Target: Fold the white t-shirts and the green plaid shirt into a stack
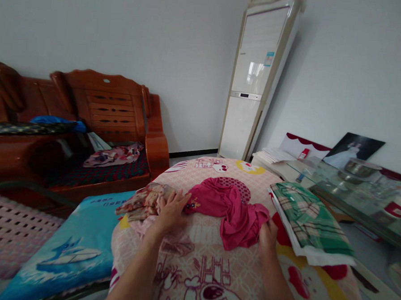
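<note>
A crumpled dark pink garment (214,200) with small embroidered flowers lies across the patterned table cover (244,277). My left hand (173,211) rests with its fingers spread between this garment's flowered left end and a bunched floral cloth (147,201). The fingers are stretched out, and the palm faces down out of sight. At the garment's right end, my right hand (268,234) is closed on its edge, with the fingertips partly hidden. Pale pink fabric (178,243) lies below my left wrist. To the right of my right hand is a folded green plaid cloth (309,218).
A blue printed cushion (81,246) and a pink woven chair back (11,234) stand at the left. Behind them is a wooden sofa (111,114). A glass shelf (363,190) holding bowls borders the table's right side. A tall air conditioner (247,81) stands in the corner.
</note>
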Demonstrator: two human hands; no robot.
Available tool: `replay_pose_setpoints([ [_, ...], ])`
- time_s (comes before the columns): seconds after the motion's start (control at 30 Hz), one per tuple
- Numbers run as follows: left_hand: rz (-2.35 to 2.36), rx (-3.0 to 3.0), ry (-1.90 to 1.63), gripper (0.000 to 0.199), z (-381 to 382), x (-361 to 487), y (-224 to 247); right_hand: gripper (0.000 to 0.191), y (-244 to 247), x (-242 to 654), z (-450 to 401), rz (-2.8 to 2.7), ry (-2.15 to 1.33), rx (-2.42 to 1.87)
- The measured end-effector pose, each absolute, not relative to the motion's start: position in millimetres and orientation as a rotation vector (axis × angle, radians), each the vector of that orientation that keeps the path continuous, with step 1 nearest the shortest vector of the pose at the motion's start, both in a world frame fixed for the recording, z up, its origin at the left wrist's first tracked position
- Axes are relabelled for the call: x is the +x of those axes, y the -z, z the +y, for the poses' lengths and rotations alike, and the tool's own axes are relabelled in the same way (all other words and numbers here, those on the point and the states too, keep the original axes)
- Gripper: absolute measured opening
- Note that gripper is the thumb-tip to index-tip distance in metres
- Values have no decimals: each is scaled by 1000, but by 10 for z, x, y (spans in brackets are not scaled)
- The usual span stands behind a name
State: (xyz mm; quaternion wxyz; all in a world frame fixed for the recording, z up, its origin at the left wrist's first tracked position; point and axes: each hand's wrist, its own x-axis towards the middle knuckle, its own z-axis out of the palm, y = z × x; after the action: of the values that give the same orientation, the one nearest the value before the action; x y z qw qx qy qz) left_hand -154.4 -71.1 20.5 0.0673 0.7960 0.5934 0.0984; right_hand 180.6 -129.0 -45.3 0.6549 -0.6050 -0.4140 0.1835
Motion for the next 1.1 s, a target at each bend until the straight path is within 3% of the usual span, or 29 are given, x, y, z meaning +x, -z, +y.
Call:
replay_pose_setpoints([
  [0.2, 1984, 2292, -174, 87, -846, -1999, -111, 55, 287, 1640, -1311, -1249, -479, -1377],
  [0.47, 1850, 2469, -158, 71, -714, -2333, -268, 46, 304, 1725, -1328, -1090, -442, -1477],
  [0.67, 1426, 2577, -403, 69, -770, -1551, -443, 54, 300, 1696, -1293, -1109, -514, -1439],
  [0.83, 893, 2585, -689, 75, -631, -550, -189, 59, 267, 1698, -1308, -1129, -542, -1453],
  [1.1, 839, 2362, -911, 31, -577, -257, 41, 62, 215, 1764, -1332, -1109, -629, -1484],
])
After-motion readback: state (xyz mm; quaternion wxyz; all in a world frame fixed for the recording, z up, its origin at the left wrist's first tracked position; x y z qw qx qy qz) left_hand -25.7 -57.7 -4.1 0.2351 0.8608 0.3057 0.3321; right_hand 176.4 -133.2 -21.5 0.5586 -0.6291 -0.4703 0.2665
